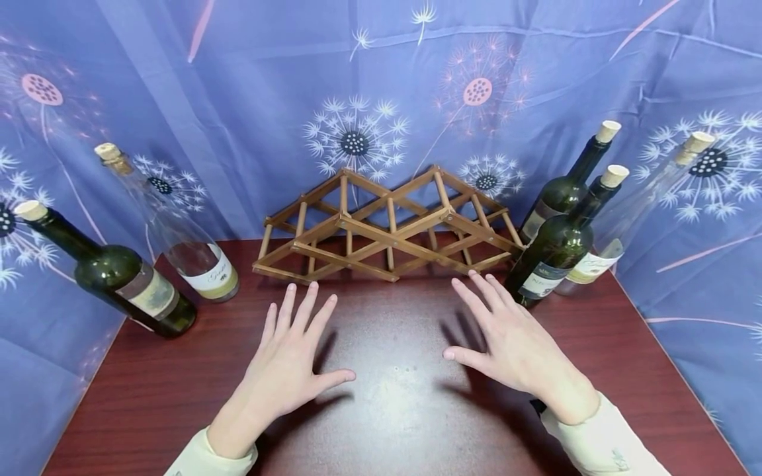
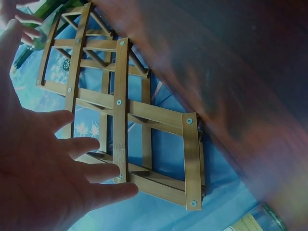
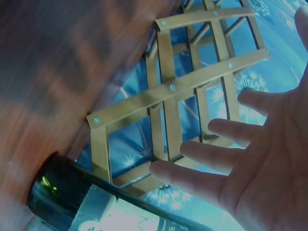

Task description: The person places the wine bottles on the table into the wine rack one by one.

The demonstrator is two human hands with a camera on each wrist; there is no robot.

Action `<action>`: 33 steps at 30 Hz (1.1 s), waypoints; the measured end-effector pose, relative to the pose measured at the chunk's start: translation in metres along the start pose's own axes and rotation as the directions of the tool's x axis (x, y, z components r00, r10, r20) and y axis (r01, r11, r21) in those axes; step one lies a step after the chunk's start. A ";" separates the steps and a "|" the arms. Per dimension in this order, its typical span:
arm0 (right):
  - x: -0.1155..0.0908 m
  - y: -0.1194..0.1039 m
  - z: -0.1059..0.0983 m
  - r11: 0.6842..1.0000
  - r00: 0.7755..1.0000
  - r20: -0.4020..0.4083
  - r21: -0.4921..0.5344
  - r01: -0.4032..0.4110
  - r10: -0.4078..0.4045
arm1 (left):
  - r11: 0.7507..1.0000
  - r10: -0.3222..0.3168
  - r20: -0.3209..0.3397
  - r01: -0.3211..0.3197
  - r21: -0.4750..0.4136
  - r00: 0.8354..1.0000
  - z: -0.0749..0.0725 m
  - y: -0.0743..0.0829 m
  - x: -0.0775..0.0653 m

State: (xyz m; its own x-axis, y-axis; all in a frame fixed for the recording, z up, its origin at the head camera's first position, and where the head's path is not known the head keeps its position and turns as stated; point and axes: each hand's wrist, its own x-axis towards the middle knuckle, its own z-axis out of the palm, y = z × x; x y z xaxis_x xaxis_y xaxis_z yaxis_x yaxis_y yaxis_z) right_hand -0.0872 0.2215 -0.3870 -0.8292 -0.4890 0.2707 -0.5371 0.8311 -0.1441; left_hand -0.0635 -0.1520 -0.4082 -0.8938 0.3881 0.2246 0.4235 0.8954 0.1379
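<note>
A wooden lattice wine rack (image 1: 393,239) stands at the back of the table, against the cloth. My left hand (image 1: 290,367) hovers in front of its left part, fingers spread and straight, holding nothing. Opposite it, my right hand (image 1: 510,340) is spread in the same way before the rack's right end, near a dark green corked bottle (image 1: 556,244). In the left wrist view the rack (image 2: 120,101) lies beyond the fingertips. The right wrist view has the rack (image 3: 173,86) behind the fingers and a labelled bottle (image 3: 96,202) below them.
On the left stand a green corked bottle (image 1: 113,277) and a clear corked bottle (image 1: 190,244). Another green bottle (image 1: 548,198) and a clear one (image 1: 625,225) stand at the right. A patterned blue cloth (image 1: 268,86) hangs behind the dark red table (image 1: 381,423).
</note>
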 end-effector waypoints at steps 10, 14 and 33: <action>0.000 0.010 -0.016 1.000 0.998 -0.049 0.001 -0.026 0.026 | 0.999 -0.005 0.008 0.005 -0.036 1.000 -0.004 0.000 0.001; -0.001 0.013 -0.024 0.998 0.996 -0.054 0.002 -0.069 0.069 | 0.999 -0.001 0.004 0.001 -0.051 1.000 -0.006 0.000 0.002; -0.006 0.030 -0.057 0.981 0.947 -0.260 -0.001 -0.194 0.187 | 0.987 -0.005 -0.057 -0.004 -0.159 0.998 -0.008 -0.001 0.003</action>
State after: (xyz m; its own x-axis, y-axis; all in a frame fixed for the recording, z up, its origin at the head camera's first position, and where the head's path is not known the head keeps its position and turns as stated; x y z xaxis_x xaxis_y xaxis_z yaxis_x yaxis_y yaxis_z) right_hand -0.0899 0.2645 -0.3391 -0.8458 -0.2388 0.4771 -0.3659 0.9104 -0.1930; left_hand -0.0652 -0.1530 -0.4003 -0.8859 0.3708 0.2788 0.4455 0.8476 0.2882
